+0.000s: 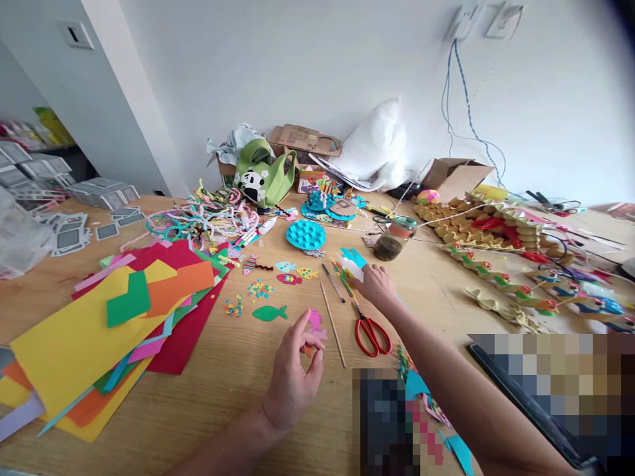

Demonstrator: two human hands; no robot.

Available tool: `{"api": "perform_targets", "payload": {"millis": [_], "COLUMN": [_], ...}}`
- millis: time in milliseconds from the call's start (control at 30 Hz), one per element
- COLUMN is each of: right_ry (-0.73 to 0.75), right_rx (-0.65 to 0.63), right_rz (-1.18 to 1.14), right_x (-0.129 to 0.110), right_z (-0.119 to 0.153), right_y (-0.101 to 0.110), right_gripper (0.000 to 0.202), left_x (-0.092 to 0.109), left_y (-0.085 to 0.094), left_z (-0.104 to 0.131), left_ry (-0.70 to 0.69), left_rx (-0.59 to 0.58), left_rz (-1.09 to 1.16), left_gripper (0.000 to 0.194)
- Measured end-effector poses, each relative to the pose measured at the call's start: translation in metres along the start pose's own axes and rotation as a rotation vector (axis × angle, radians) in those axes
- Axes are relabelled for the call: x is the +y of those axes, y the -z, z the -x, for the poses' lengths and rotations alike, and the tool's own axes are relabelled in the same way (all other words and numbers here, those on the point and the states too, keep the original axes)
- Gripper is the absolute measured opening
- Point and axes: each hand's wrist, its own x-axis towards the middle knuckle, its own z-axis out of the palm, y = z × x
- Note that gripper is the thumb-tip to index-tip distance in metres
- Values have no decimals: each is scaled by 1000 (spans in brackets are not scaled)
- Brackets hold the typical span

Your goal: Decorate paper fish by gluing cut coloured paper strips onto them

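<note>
Head view: right hand at the white item, paper fish everywhere

So the right hand [380, 284] is reaching to a white item [352, 269] on the surface [233, 410], just above the red-handled scissors [373, 336]. Fingertips are hidden, so can't tell if they're pinching it. Left hand [292, 373] is loosely curled, thumb apart from the fingers, nothing visible in it, right by a pink fish [315, 319]. I'd say moving that white item calls for a firm pinch, clear of the scissors.

Count: four decorated fish [289, 279], one plain green fish [269, 313], one wooden stick [333, 325], one scissors, one jar [395, 239].
</note>
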Motion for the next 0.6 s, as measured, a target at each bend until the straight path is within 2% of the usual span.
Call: {"api": "perform_targets", "payload": {"millis": [600], "right_ry": [-27], "right_rx": [7], "right_rz": [-126], "right_x": [5], "right_z": [-5], "right_y": [-12], "right_gripper": [38], "left_x": [4], "left_y": [2], "left_z": [1], "left_ry": [18], "left_rx": [-1], "left_rz": [18], "left_gripper": [66]}}
